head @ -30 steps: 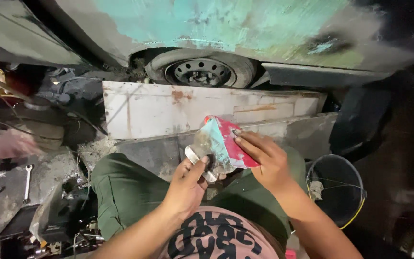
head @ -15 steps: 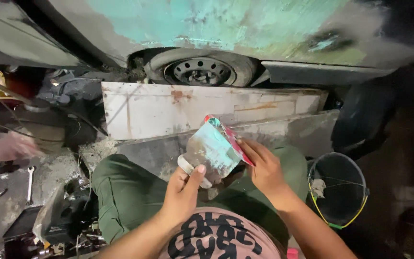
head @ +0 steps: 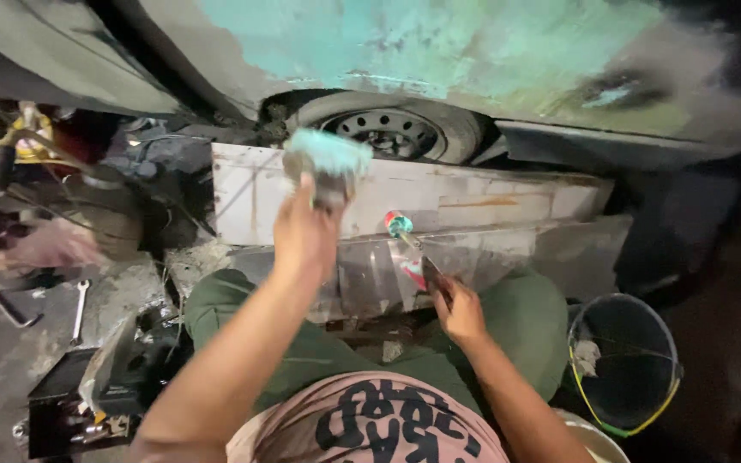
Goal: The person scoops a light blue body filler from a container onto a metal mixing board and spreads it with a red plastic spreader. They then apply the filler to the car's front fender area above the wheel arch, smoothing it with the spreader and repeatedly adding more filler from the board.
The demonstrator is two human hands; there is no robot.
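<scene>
Hands sit apart: the left hand (head: pixel 304 236), raised ahead toward the car body, clasps a teal-smeared block (head: pixel 328 163), while the lower right hand (head: pixel 459 310) grips a putty knife (head: pixel 411 253) angled up-left.

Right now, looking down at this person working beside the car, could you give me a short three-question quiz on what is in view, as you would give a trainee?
1. True or false: the left hand is raised toward the car, gripping a scraper pad loaded with pale green filler.
2. What does the right hand hold? A) a wrench B) a putty knife with a red and green smeared blade C) a hammer
3. Fill in: on the person's right stands a dark ____ with a yellow-green rim.

Key: 1 true; 2 B; 3 bucket. The wrench lies untouched on the ground at left, and the wheel sits behind the white panel.
</scene>
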